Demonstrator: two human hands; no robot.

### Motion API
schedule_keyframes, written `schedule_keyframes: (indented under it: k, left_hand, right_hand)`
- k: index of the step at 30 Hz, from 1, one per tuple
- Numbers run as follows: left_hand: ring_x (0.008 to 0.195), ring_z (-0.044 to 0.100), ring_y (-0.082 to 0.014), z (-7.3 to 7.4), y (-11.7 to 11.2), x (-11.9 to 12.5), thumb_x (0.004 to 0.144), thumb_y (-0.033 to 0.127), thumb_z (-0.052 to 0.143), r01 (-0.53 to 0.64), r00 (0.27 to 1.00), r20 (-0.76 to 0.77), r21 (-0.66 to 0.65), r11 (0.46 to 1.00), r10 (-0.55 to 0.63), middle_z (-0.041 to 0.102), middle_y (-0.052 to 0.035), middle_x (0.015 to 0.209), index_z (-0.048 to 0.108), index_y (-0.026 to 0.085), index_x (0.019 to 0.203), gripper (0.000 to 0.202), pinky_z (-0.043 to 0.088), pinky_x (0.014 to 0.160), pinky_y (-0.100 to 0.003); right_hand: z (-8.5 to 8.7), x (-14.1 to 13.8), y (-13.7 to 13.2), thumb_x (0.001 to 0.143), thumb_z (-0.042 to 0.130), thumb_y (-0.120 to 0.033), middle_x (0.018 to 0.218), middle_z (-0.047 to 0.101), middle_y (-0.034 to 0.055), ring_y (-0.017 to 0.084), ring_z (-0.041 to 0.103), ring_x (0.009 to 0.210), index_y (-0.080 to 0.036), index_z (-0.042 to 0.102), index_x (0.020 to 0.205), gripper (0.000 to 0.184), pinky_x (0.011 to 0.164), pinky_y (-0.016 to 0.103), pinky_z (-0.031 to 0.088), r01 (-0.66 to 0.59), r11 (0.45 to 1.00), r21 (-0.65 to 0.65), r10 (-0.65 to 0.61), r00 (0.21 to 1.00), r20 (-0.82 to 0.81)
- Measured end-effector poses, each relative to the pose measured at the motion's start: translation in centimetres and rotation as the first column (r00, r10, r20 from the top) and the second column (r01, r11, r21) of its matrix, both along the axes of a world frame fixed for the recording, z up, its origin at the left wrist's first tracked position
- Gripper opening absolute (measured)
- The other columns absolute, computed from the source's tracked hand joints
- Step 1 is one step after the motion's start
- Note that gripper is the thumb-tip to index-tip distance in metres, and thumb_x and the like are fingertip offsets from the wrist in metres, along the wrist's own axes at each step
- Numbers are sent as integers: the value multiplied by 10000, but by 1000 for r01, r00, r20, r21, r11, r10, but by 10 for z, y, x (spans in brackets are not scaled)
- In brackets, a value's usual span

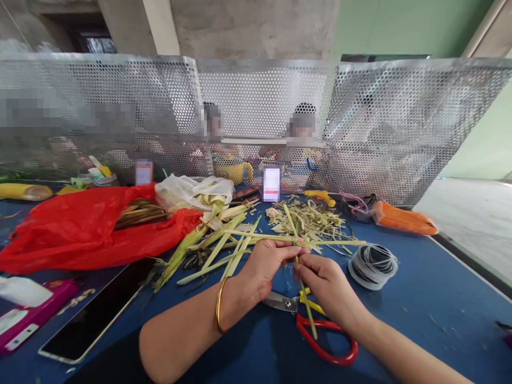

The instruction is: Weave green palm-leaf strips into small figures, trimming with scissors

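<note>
Narrow yellow-green plant strips (pixel 344 243) cross, their ends pointing four ways, held in the left hand (pixel 266 264) and right hand (pixel 322 273).

Head-height view; forward and down

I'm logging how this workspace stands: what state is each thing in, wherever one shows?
Left hand: pinching crossed leaf strips
Right hand: also pinching them
Red-handled scissors: partly hidden; open or shut unclear
Large phone: flat, screen dark
Center phone: upright, screen lit
Rear left phone: upright, seemingly lit
Red bag: open, dry leaves inside
White bag: crumpled
Thread roll: wound
</note>
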State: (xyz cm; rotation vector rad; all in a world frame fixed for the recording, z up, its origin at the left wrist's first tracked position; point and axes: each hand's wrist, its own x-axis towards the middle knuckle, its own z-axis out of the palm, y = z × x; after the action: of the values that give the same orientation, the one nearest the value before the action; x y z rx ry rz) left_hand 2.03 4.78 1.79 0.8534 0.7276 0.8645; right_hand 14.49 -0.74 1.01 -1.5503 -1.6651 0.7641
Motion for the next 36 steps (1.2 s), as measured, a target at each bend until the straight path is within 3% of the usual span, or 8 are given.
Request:
schedule_keyframes:
  k: [9,16,20,25,29,36]
  left_hand:
    - [733,653,-176,3,-3,-1,588,107,733,-62,998,-21,-9,998,62,720,-70,698,742,118,744,157,497,704,-272]
    - [660,643,-190,12,-3,-3,620,171,741,10,1000,16,-56,998,-9,727,-85,761,746,124,816,202,471,506,-264]
    - [725,665,-181,9,-6,0,655,140,736,-87,996,-1,-47,995,87,727,-83,742,742,116,811,158,505,587,-247]
    - [630,654,-180,4,-8,2,671,135,713,-123,991,-61,-38,992,121,731,-75,724,739,123,822,154,495,524,-258]
    - [707,678,-174,3,-10,3,651,115,726,-158,987,-30,-9,987,158,728,-76,690,740,109,784,134,527,675,-250]
    - [714,685,-174,6,-2,-2,723,157,699,-86,996,-20,-68,994,85,737,-92,754,731,106,829,121,534,688,-256]
  right_hand:
    - [7,-4,-4,837,437,-297,571,459,-26,129,423,582,-205,460,561,292,551,242,305,-37,999,20,37,999,11]
    - [0,-3,-2,852,429,-315,566,440,-32,127,398,564,-204,495,604,280,530,243,289,9,1000,-8,-9,999,-52]
    - [-1,-6,-4,857,426,-300,600,471,-21,135,420,599,-206,469,603,275,558,245,311,4,1000,24,-4,1000,-26]
    - [2,-10,-8,848,410,-244,607,469,-20,130,428,606,-204,443,590,263,573,244,311,-35,999,41,35,999,4]
    - [4,-12,-11,828,411,-230,596,451,-23,125,416,587,-201,431,577,253,550,243,294,-32,999,43,31,999,10]
    - [-3,-9,-4,857,423,-304,556,443,-36,116,406,558,-193,497,594,295,529,234,293,-2,1000,4,2,999,-41]
